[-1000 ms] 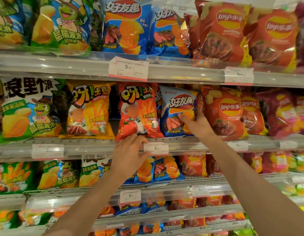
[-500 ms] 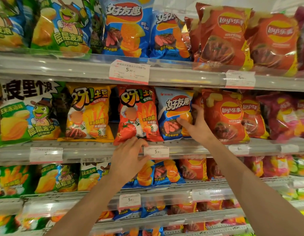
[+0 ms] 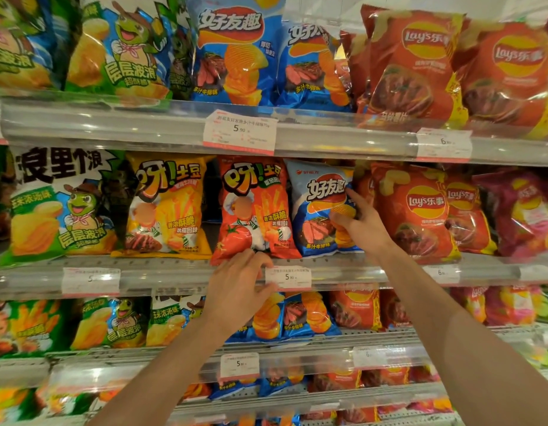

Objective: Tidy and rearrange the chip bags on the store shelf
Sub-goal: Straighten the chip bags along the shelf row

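A blue chip bag (image 3: 317,207) stands upright on the middle shelf (image 3: 180,278), between a red-orange tomato bag (image 3: 254,210) and a red Lay's bag (image 3: 417,210). My right hand (image 3: 363,224) grips the blue bag's right edge, thumb on its front and fingers behind, beside the Lay's bag. My left hand (image 3: 240,287) rests on the shelf's front rail, its fingertips touching the bottom edge of the tomato bag. A yellow bag (image 3: 168,207) and a green-and-white frog bag (image 3: 60,204) stand further left.
Price tags (image 3: 288,276) hang on the clear shelf rails. The upper shelf (image 3: 113,124) carries green, blue and red bags. Lower shelves hold more blue (image 3: 294,315) and green bags (image 3: 113,324). Purple bags (image 3: 525,210) fill the right end.
My right hand has slid up the blue bag's right edge, and the bag now stands straighter. My left hand has stayed at the tomato bag's bottom edge.
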`<state>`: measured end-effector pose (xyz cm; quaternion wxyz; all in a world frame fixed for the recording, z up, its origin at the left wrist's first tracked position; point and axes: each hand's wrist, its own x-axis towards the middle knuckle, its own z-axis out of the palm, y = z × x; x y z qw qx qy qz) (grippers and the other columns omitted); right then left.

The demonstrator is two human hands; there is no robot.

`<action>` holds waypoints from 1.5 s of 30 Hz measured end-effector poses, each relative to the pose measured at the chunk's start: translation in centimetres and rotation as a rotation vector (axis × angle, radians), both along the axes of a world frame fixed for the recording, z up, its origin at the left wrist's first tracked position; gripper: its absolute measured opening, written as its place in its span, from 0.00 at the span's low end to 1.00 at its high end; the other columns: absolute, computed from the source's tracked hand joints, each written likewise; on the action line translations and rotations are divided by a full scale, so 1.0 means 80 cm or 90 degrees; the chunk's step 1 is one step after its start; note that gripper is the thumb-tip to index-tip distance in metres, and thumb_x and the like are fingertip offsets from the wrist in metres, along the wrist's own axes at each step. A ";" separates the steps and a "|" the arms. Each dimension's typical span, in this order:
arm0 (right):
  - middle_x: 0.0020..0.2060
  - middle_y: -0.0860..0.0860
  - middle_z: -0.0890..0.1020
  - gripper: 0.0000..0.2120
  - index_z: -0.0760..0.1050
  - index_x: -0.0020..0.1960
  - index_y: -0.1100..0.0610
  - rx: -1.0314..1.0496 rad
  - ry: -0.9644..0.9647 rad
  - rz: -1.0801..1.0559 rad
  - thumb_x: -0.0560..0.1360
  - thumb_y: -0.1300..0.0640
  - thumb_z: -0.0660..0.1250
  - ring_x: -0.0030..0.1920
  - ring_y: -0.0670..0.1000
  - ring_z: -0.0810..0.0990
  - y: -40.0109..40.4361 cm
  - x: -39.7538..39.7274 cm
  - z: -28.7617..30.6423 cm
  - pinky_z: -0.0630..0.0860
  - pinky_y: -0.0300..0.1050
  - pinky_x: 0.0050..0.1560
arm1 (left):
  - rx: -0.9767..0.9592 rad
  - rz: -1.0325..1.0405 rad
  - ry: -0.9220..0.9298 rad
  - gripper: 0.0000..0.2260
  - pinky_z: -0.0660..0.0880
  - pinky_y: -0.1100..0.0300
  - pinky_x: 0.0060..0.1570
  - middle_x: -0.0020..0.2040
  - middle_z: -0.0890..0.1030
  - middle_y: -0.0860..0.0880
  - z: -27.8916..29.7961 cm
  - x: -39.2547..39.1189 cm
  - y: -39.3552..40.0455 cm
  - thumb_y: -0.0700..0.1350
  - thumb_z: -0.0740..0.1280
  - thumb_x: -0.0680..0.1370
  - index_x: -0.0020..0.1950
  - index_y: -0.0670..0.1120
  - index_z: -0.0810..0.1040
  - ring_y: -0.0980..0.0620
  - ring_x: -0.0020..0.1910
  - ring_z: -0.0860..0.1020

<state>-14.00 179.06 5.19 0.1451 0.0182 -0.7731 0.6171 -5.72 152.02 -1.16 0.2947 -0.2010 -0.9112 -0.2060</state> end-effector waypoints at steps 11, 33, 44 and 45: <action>0.82 0.56 0.44 0.37 0.49 0.82 0.46 0.562 0.159 -0.143 0.79 0.36 0.59 0.81 0.58 0.41 -0.048 0.027 -0.021 0.46 0.63 0.78 | 0.004 0.003 0.031 0.16 0.68 0.62 0.36 0.41 0.76 0.56 -0.005 -0.003 0.000 0.54 0.79 0.67 0.51 0.53 0.79 0.54 0.38 0.77; 0.81 0.59 0.51 0.39 0.49 0.82 0.55 0.577 0.170 -0.240 0.80 0.35 0.54 0.81 0.59 0.47 -0.057 0.040 -0.041 0.47 0.62 0.79 | 0.015 -0.005 0.011 0.16 0.72 0.56 0.42 0.44 0.76 0.54 -0.013 -0.004 -0.002 0.53 0.77 0.70 0.54 0.53 0.78 0.51 0.43 0.77; 0.82 0.57 0.50 0.34 0.58 0.80 0.56 0.569 0.183 -0.155 0.82 0.36 0.49 0.81 0.58 0.45 -0.055 0.173 -0.152 0.49 0.61 0.79 | 0.147 0.018 -0.091 0.23 0.71 0.58 0.62 0.64 0.72 0.53 -0.064 0.071 0.008 0.58 0.61 0.81 0.74 0.52 0.70 0.53 0.64 0.70; 0.82 0.57 0.50 0.34 0.59 0.80 0.55 0.559 0.176 -0.139 0.82 0.35 0.48 0.81 0.58 0.47 -0.053 0.182 -0.165 0.53 0.61 0.78 | 0.165 0.025 -0.112 0.24 0.68 0.60 0.64 0.66 0.71 0.56 -0.071 0.083 0.010 0.60 0.59 0.81 0.75 0.53 0.69 0.55 0.66 0.68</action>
